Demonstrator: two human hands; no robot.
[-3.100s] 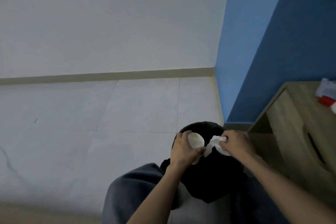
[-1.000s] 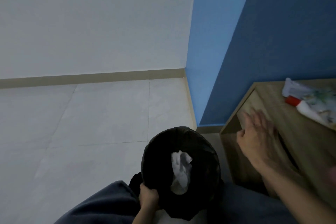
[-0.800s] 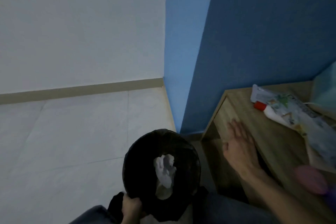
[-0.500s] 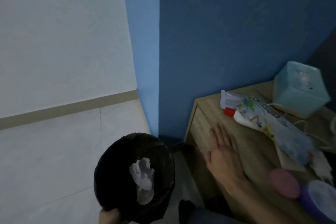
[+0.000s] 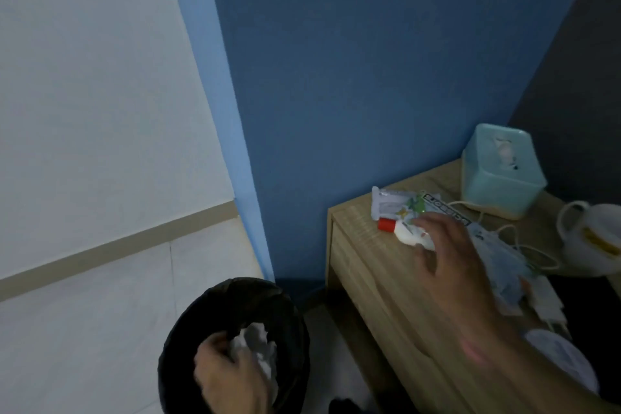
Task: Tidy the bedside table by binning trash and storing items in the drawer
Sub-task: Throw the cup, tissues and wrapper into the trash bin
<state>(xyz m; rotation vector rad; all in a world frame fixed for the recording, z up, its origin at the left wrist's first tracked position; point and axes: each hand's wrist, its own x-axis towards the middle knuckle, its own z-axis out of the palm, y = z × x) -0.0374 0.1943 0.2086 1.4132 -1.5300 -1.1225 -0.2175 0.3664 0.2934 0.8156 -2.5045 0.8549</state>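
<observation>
The wooden bedside table [image 5: 366, 282] stands against the blue wall at the right. A white tube with a red cap [image 5: 398, 230] lies on it beside a printed foil packet [image 5: 395, 205]. My right hand [image 5: 447, 262] is spread over the table, its fingertips on the tube and not closed around it. A black bin [image 5: 292, 309] sits on the floor at the bottom left with crumpled white tissue [image 5: 258, 343] inside. My left hand [image 5: 228, 376] hovers blurred over the bin's mouth, fingers next to the tissue.
A teal tissue box [image 5: 500, 175] stands at the table's back. A white cup [image 5: 591, 239], a white cable [image 5: 541, 257], a charger plug [image 5: 546, 299], a blue face mask [image 5: 500, 249] and a pale round lid [image 5: 561, 360] crowd the right side.
The view has swung right toward the table. My right hand moved up from the table's front edge to the tube. My left hand left the bin's rim and rose over its mouth.
</observation>
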